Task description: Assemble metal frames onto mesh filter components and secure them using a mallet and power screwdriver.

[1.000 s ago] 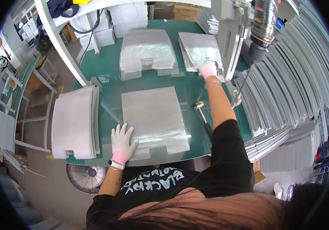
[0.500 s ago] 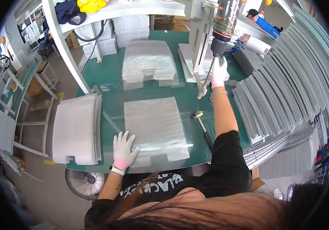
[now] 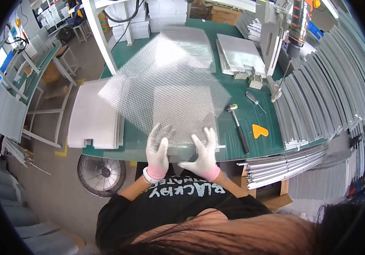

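A silvery mesh sheet (image 3: 135, 97) is turned cornerwise over the green table, its near corner between my gloved hands. Whether it touches what lies beneath is unclear. Through it shows a squared-off sheet (image 3: 205, 100) on the tabletop. My left hand (image 3: 157, 148), in a white glove with a pink cuff, is at the mesh's near left edge. Its fingers are apart, some partly behind the mesh. My right hand (image 3: 202, 155), gloved alike, has its thumb and fingers spread by the near right edge. Neither hand visibly grips the mesh.
Right of the sheets lie a mallet (image 3: 239, 127), a screwdriver (image 3: 253, 99) and an orange scraper (image 3: 259, 131). A drill (image 3: 297, 34) stands on a mount beyond them. Stacked panels (image 3: 93, 114) sit at left; upright grey panels (image 3: 331, 80) line the right. A fan (image 3: 101, 175) is below.
My right hand has left the drill and come back to the table's near side. My left hand is no longer flat on the sheet. A mesh sheet now appears turned cornerwise. The view has shifted.
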{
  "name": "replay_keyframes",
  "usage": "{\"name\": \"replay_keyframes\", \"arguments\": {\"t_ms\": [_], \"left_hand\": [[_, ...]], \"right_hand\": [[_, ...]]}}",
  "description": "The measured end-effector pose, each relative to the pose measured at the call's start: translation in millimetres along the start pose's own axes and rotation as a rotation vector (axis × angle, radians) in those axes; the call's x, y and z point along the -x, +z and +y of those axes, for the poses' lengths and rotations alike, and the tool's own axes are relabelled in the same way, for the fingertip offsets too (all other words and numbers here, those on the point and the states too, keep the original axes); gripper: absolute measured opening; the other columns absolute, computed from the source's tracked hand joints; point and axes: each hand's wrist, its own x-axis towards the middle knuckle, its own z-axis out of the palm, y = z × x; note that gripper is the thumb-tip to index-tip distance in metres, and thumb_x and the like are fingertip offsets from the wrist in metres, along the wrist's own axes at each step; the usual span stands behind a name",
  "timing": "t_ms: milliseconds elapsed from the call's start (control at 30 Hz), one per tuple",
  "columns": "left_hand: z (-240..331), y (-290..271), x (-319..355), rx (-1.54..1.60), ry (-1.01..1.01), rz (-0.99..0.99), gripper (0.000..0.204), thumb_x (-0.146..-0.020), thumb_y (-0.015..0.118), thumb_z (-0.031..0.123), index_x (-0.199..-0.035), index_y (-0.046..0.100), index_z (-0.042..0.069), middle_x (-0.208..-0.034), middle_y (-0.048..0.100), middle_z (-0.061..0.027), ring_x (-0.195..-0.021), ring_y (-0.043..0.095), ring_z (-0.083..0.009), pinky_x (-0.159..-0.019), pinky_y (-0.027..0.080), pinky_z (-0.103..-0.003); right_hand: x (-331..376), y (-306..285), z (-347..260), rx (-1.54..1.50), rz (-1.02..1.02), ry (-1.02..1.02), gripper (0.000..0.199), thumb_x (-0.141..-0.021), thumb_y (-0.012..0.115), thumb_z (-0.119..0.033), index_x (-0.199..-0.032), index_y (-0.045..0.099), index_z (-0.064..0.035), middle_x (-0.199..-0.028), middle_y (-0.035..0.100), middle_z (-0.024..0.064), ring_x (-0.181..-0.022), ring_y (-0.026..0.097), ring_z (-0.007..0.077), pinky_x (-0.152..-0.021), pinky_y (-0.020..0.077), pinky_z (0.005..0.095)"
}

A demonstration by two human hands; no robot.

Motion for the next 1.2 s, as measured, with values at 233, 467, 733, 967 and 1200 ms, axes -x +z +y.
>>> {"name": "replay_keyframes", "arguments": {"t_ms": [233,467,733,967,1200], "left_hand": [[16,-48,-1,-0.163,-0.233,0.068,0.054,-0.090,0.048,-0.003,-0.142,0.034,-0.003,-0.125,0.057,-0.0171,-0.095,0.063,-0.0208,-0.091,0.051,-0.034],[6,-52,-18,-1.379,0.123,-0.192,0.072,-0.079,0.072,0.025,-0.139,0.041,0.000,-0.106,0.058,-0.0215,-0.091,0.060,-0.0327,-0.083,0.049,-0.041],[-23,-58,-51,-1.754,-0.064,-0.240,0.071,-0.080,0.070,0.043,-0.138,0.047,0.007,-0.101,0.059,-0.0184,-0.093,0.060,-0.0339,-0.080,0.050,-0.043],[-36,-63,-53,-1.783,-0.089,-0.228,0.070,-0.081,0.069,0.044,-0.139,0.047,0.010,-0.102,0.058,-0.0158,-0.095,0.060,-0.0317,-0.082,0.048,-0.043],[-40,-66,-54,-1.788,-0.106,-0.231,0.071,-0.080,0.067,0.048,-0.138,0.048,0.011,-0.103,0.057,-0.0157,-0.096,0.059,-0.0313,-0.083,0.047,-0.042]], "right_hand": [[-27,-90,21,-0.050,0.015,0.422,0.078,-0.078,0.072,-0.018,-0.146,0.035,-0.0035,-0.105,0.063,0.0259,-0.089,0.065,0.0345,-0.077,0.0520,0.0375],[-17,-62,50,-0.023,-0.129,0.458,0.079,-0.079,0.070,-0.020,-0.147,0.033,-0.0042,-0.076,0.064,0.0195,-0.070,0.065,0.0356,-0.065,0.0519,0.0406],[-38,-22,90,0.084,-0.218,0.499,0.071,-0.081,0.068,-0.029,-0.141,0.040,-0.0035,-0.104,0.065,0.0252,-0.097,0.064,0.0391,-0.085,0.0505,0.0429],[-24,-1,114,0.104,-0.210,0.458,0.064,-0.084,0.066,-0.032,-0.137,0.045,-0.0040,-0.122,0.061,0.0204,-0.113,0.058,0.0346,-0.096,0.0461,0.0406],[-23,0,126,0.079,-0.238,0.436,0.064,-0.084,0.066,-0.034,-0.137,0.045,-0.0039,-0.127,0.058,0.0196,-0.118,0.055,0.0341,-0.099,0.0445,0.0398]]}}
